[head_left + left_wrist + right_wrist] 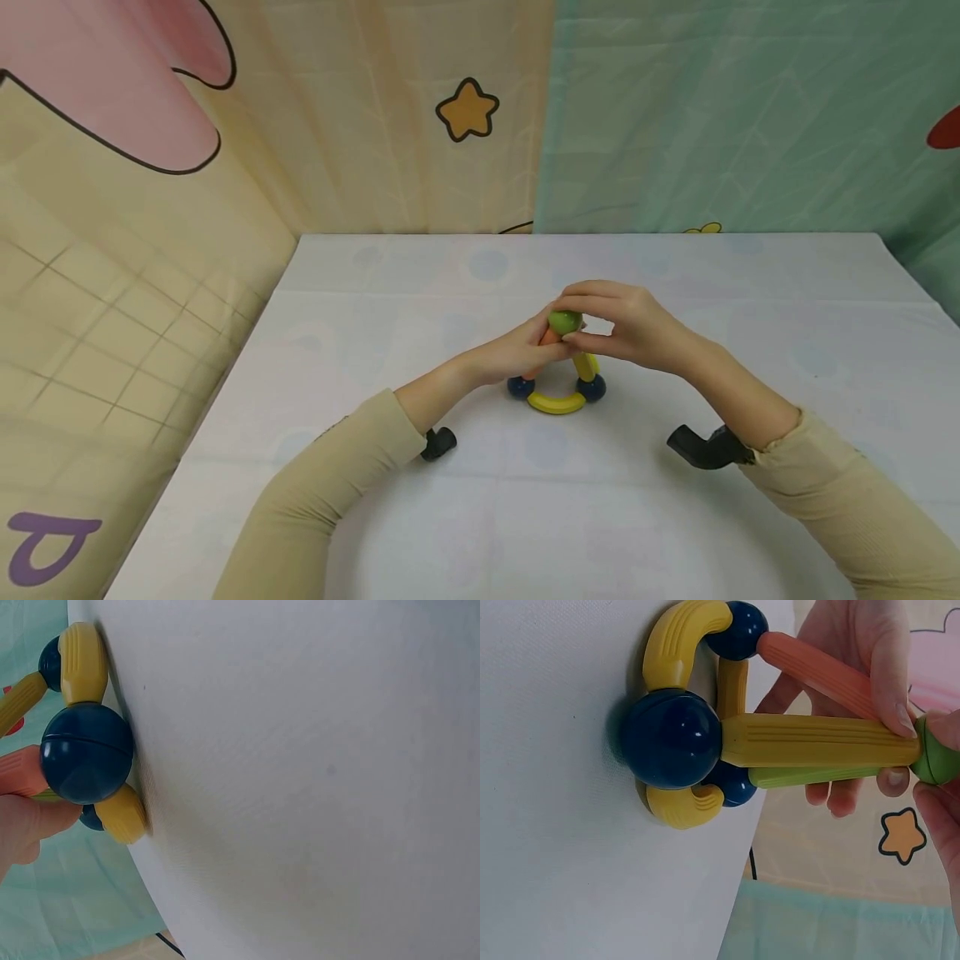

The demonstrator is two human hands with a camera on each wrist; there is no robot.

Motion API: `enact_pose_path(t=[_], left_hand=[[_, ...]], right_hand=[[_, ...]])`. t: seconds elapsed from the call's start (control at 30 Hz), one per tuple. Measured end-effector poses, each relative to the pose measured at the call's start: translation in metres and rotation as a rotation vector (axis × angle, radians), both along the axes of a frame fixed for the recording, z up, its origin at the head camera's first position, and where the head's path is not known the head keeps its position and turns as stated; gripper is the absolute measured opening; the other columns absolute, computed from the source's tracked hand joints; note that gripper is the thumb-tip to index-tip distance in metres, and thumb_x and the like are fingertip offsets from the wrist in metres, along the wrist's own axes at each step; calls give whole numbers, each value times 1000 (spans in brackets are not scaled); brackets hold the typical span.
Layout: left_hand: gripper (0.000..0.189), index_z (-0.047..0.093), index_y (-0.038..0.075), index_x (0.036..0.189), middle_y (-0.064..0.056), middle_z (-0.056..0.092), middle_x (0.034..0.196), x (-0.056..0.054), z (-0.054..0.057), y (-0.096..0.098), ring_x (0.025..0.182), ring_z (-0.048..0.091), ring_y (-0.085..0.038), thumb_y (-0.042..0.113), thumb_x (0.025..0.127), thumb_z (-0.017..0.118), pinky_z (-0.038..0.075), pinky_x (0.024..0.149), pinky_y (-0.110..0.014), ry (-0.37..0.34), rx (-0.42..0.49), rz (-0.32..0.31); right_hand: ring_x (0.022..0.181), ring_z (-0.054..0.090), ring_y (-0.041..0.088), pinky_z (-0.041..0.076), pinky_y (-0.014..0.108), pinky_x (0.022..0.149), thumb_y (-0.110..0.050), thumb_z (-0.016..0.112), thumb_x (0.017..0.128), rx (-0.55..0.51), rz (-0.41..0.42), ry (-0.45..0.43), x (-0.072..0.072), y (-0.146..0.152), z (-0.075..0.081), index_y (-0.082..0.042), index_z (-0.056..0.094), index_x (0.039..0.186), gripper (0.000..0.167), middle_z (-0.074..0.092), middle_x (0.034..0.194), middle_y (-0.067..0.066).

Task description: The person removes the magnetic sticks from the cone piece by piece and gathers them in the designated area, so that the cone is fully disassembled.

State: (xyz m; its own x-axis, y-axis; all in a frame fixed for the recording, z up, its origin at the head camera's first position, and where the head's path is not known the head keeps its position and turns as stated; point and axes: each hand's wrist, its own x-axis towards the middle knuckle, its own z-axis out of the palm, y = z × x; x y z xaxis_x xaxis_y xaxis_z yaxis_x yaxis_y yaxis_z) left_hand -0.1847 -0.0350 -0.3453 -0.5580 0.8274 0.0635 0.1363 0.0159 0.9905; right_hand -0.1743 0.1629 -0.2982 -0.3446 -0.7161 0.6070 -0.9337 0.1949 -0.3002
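Observation:
A small frame of toy balls and rods stands on the table near the middle of the head view. Its base is a ring of dark blue balls (673, 739) joined by curved yellow rods (557, 404). From these balls a straight orange rod (817, 671), yellow rod (817, 740) and green rod (810, 777) lean inward to a green ball (565, 322) on top. My right hand (633, 327) pinches that ball between thumb and fingers. My left hand (517, 350) holds the rods just below it, thumb in front and fingers behind. Its fingertips are partly hidden.
A white cloth (465, 517) covers the table. Black curved pieces show beside the left forearm (440, 443) and under the right wrist (705, 447). Printed curtains (375, 125) hang behind the table's far edge.

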Motion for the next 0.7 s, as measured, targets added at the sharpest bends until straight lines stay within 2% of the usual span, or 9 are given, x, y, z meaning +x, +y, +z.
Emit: enact_pose_path(t=[0.17, 0.37, 0.6, 0.7], left_hand=[[52, 16, 16, 143, -8, 41, 125, 0, 0, 0, 115, 43, -15, 11, 99, 43, 35, 99, -28, 9, -24, 5], [56, 13, 17, 145, -9, 40, 128, 1, 1, 0, 111, 42, -14, 10, 99, 43, 36, 94, -25, -5, -33, 10], [55, 11, 9, 145, -12, 37, 132, 12, 21, -3, 119, 42, -13, 7, 99, 42, 35, 100, -26, -31, -37, -1], [54, 12, 9, 145, -11, 36, 133, 12, 22, -3, 121, 42, -15, 7, 99, 42, 35, 101, -27, -35, -37, -2]], right_hand=[[88, 58, 15, 46, 15, 72, -2, 75, 76, -1, -18, -72, 0, 1, -2, 1, 66, 106, 32, 63, 101, 7], [89, 58, 14, 47, 16, 75, 6, 76, 70, -11, -25, -127, -1, 2, -4, 0, 66, 106, 38, 63, 102, 7], [92, 58, 15, 47, 16, 77, 10, 75, 69, -33, -11, -156, 0, 2, -5, 0, 66, 106, 40, 63, 103, 8], [93, 58, 15, 47, 16, 76, 12, 75, 68, -48, -1, -159, 0, 1, -5, 0, 66, 105, 40, 63, 103, 8]])
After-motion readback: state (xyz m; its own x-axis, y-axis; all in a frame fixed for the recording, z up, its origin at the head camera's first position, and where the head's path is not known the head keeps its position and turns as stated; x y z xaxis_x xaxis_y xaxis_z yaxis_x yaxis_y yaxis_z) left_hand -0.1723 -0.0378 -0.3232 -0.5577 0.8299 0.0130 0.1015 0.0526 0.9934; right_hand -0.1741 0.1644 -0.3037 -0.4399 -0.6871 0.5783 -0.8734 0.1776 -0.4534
